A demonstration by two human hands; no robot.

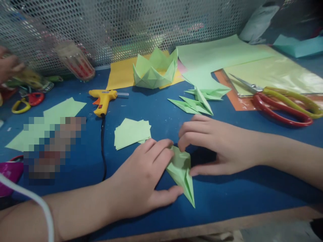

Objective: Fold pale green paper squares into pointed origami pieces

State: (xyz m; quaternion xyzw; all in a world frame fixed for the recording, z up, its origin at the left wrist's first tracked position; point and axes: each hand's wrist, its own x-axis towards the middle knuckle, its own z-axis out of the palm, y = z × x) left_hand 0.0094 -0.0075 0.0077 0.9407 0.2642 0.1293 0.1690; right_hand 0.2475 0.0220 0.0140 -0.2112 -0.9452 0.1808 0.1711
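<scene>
A partly folded piece of green paper (181,168) lies on the blue tabletop, its narrow point towards the front edge. My left hand (145,178) presses on its left side, fingers over the top and thumb near the lower point. My right hand (212,144) is curled around the other side, with its fingertips at the top and its thumb touching the right edge. Just beyond my left fingers sits a stack of green paper pieces (132,133). Several pointed folded green pieces (193,105) lie past my right hand.
A green folded-paper crown shape (154,79) stands on yellow paper (121,75). A yellow glue gun (103,101) trails a black cord. Large scissors (282,112) rest at the right over packaged paper (277,75). Perforated metal (121,30) rises behind; another person's hand (8,65) shows far left.
</scene>
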